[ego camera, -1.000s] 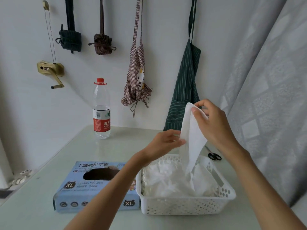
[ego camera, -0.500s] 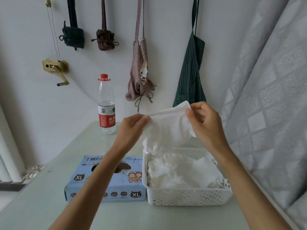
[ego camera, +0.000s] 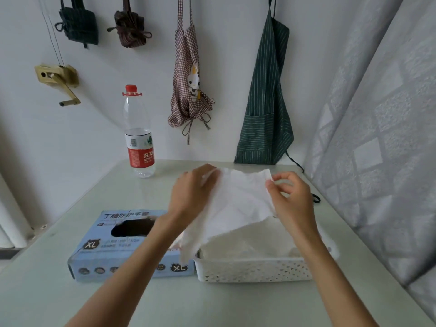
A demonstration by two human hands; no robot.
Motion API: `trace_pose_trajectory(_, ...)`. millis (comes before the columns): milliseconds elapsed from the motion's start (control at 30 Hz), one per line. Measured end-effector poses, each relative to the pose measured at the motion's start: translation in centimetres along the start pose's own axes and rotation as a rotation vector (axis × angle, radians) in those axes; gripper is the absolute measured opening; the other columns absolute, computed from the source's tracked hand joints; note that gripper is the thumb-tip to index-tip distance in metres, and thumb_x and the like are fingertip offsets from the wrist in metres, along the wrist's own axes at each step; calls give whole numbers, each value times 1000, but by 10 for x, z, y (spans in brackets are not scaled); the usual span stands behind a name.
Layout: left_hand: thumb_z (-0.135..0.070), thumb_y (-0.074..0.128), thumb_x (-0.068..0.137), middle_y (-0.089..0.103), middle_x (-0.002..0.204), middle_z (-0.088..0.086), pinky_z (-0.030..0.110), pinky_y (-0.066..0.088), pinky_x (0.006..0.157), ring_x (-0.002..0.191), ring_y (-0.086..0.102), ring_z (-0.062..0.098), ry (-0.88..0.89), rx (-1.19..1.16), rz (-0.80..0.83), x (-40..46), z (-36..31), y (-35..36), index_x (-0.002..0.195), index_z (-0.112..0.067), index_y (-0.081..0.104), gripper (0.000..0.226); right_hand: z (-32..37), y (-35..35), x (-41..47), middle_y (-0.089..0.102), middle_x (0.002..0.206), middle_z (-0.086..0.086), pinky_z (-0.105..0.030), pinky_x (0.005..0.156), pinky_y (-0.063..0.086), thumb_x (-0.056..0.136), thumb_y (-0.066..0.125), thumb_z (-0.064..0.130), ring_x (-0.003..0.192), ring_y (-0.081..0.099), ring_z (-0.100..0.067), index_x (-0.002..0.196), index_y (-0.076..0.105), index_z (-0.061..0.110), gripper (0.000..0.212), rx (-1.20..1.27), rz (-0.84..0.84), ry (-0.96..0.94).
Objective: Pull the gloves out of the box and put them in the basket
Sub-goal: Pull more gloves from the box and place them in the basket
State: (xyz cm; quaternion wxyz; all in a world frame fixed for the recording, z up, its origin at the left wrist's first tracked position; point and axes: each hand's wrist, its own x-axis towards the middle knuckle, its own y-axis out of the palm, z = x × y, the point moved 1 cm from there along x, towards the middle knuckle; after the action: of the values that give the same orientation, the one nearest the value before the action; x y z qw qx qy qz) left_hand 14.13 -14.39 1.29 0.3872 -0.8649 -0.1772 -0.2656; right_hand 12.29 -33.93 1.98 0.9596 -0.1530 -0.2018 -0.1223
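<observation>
The near half of the white basket [ego camera: 254, 270] is showing its perforated wall, while its far side and most of its inside are lying hidden behind a white glove [ego camera: 238, 204] and both forearms. Pale crumpled gloves are filling the basket, though single ones are hard to make out. The right end of the basket is blurring into the right wrist.

A blue glove box [ego camera: 113, 251] marked XL is sitting on the pale table [ego camera: 70, 303], touching the basket's left side; its dark oval opening is partly covered by the left forearm. A water bottle [ego camera: 139, 138] with a red cap is standing upright farther back. A checked apron [ego camera: 188, 90] and a green striped apron [ego camera: 266, 114] are hanging on the wall. A grey curtain [ego camera: 389, 138] is filling the right side.

The left hand [ego camera: 191, 197] is pinching the glove's top left corner between curled fingers. The right hand [ego camera: 290, 199] is pinching the top right corner between thumb and forefinger. The glove is hanging spread between them, above the basket, its lower end drooping over the basket's left rim.
</observation>
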Motion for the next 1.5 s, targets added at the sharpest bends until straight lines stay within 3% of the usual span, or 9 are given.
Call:
trace_pose_trajectory(133, -41, 46, 97, 71, 92, 0, 34, 48, 72, 86, 62, 28, 110, 160, 251, 2, 10, 50, 100, -25, 67, 27, -50, -21, 6, 67, 78, 5, -15, 54, 39, 92, 59, 19, 75, 64, -18, 86, 59, 15, 7, -390, 54, 52)
trace_pose_trajectory(333, -56, 35, 95, 68, 95, 7, 35, 39, 69, 88, 60, 33, 317, 452, 427, 14, 7, 79, 112, -25, 58, 42, -66, -36, 13, 68, 94, -6, -33, 67, 50, 96, 52, 24, 84, 64, -27, 102, 56, 19, 9, -767, 111, -7)
trace_pose_trajectory(467, -55, 37, 95, 66, 109, 0, 31, 35, 66, 93, 62, 27, 443, 615, 422, 16, 6, 86, 121, -23, 51, 43, -70, -38, 18, 66, 95, -4, -30, 61, 40, 99, 46, 25, 82, 62, -24, 111, 52, 19, 15, -954, 143, -103)
trace_pose_trajectory(633, -51, 52, 90, 62, 112, -5, 28, 40, 67, 94, 60, 17, 541, 490, 315, 18, 9, 80, 119, -22, 54, 40, -74, -35, 19, 65, 103, -2, -27, 60, 36, 97, 51, 28, 87, 64, -23, 123, 45, 21, 28, -1116, 233, -175)
trace_pose_trajectory(800, -28, 62, 90, 64, 109, -9, 24, 50, 69, 91, 61, 9, 263, 381, 205, 27, 17, 44, 110, -27, 62, 19, -72, -44, 22, 61, 108, 2, -25, 61, 40, 92, 59, 19, 84, 63, -19, 121, 49, 21, 30, -1013, 199, -220)
trace_pose_trajectory(900, -27, 55, 94, 61, 124, -10, 24, 48, 89, 105, 59, 5, 270, 279, 443, 18, 21, 28, 118, -30, 60, 24, -72, -46, 24, 57, 89, 10, -23, 63, 45, 91, 62, 16, 78, 59, -10, 108, 58, 27, 21, -716, 288, -154)
trace_pose_trajectory(1000, -45, 39, 98, 28, 153, -10, 27, 24, 111, 138, 30, 8, 368, 312, 836, -3, 14, 33, 145, -30, 31, 50, -72, -35, 21, 50, 129, 7, -25, 92, 43, 93, 59, 24, 112, 51, -9, 125, 52, 33, 34, -626, 626, -68)
trace_pose_trajectory(1133, -63, 27, 92, -13, 158, -4, 33, -1, 117, 146, -7, 11, 357, 531, 1046, -18, 13, 48, 151, -22, -11, 81, -74, -27, 22, -3, 159, 4, -39, 116, 13, 91, 60, 39, 146, -3, -17, 150, 10, 38, 78, -853, 1059, 104)
trace_pose_trajectory(1500, -77, 21, 83, -23, 156, -4, 37, -10, 118, 144, -18, 12, 256, 747, 1172, -32, 13, 57, 147, -20, -21, 96, -88, -31, 28, -14, 159, 3, -38, 119, 11, 83, 68, 44, 147, -4, -16, 151, -4, 33, 100, -941, 1120, 212)
